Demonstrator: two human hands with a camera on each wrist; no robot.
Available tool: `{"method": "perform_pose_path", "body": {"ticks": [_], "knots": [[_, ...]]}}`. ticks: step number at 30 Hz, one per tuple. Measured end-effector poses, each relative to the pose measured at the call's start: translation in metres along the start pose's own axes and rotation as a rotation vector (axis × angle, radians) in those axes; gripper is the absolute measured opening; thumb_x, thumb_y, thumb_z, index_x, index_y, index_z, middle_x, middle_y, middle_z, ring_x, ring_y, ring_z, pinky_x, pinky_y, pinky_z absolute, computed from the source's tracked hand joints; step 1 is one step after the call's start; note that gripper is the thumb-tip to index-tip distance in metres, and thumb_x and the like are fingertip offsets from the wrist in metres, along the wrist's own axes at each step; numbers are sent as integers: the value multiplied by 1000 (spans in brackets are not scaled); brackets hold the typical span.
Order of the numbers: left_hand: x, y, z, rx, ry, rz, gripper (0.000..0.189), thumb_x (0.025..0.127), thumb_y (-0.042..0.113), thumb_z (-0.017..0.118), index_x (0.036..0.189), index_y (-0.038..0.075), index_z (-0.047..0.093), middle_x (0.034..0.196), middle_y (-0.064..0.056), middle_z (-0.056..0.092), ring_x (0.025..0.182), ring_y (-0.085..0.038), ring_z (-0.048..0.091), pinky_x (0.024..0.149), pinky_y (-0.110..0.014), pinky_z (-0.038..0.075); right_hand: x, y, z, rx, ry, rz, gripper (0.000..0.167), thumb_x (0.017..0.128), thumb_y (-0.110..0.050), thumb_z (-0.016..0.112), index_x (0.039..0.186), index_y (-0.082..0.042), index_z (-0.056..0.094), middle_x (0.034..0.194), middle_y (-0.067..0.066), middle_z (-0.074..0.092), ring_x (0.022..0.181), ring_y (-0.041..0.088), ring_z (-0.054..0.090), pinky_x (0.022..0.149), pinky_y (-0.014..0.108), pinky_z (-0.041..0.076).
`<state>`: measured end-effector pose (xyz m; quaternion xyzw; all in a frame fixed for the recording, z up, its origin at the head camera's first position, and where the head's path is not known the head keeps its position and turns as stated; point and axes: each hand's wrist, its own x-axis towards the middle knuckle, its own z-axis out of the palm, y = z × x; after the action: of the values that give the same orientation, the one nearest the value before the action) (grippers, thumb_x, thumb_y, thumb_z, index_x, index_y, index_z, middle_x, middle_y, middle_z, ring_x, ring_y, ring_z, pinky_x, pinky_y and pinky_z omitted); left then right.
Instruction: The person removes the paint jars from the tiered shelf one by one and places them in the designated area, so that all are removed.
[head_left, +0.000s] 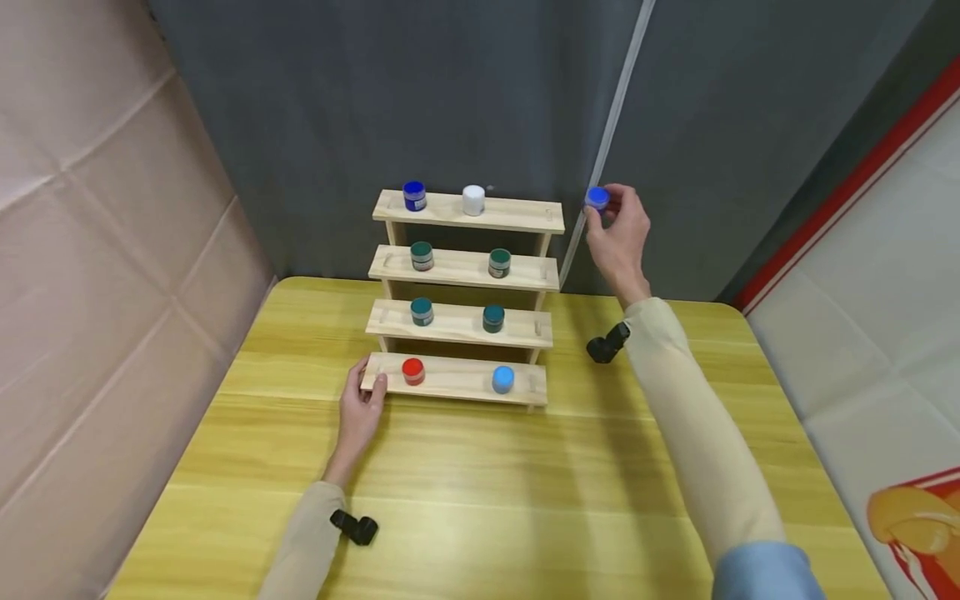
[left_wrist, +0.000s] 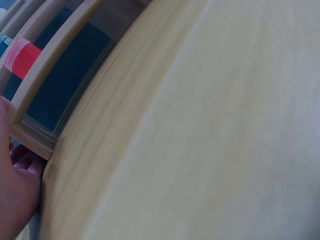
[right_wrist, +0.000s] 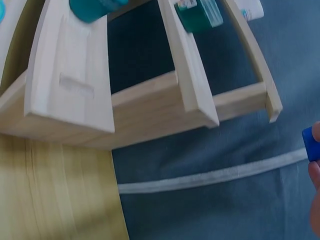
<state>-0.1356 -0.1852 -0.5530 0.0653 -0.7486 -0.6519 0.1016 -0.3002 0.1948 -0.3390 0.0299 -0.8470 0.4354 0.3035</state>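
Note:
In the head view my right hand (head_left: 621,237) pinches a small blue-lidded jar (head_left: 597,198) between thumb and fingers, in the air just right of the top step of a wooden tiered rack (head_left: 453,384). My left hand (head_left: 360,412) grips the left end of the rack's lowest step, its thumb at the front. On that step stand a red jar (head_left: 413,372) and a light blue jar (head_left: 503,380). Dark green jars (head_left: 422,312) stand in pairs on the two middle steps. The top step bears a dark blue jar (head_left: 415,197) and a white jar (head_left: 473,200).
The rack stands at the back of a yellow wood-grain table (head_left: 465,483). Behind it hangs a dark grey curtain (head_left: 375,100) with a pale strip (head_left: 622,83) running down it. Light-coloured panels flank the table on both sides.

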Motion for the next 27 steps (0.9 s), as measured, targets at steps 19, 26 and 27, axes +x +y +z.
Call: {"method": "perform_pose_path", "body": {"ticks": [19,26,27], "knots": [[3,-2,1,-35,13,-6,52,103,8,55,152,2,39,146,-26,51,122,-22,57,93,-7,48,-27,42,-2,-24,-42,127,39,97,-9,66,131,6,53,126,24,60,113,33,60,104,41,51],[2,3,1,-53,12,-8,52,103,7,56,151,1,40,144,-25,54,116,-15,59,94,-8,48,-42,59,1,-53,-74,180,40,98,-12,65,132,6,52,127,25,59,115,35,60,106,43,50],[2,3,1,-49,12,-10,52,103,7,56,151,1,40,143,-25,54,116,-16,59,93,-8,48,-44,61,1,-53,-77,191,40,98,-12,65,132,6,52,127,24,59,115,35,60,106,43,50]]}}
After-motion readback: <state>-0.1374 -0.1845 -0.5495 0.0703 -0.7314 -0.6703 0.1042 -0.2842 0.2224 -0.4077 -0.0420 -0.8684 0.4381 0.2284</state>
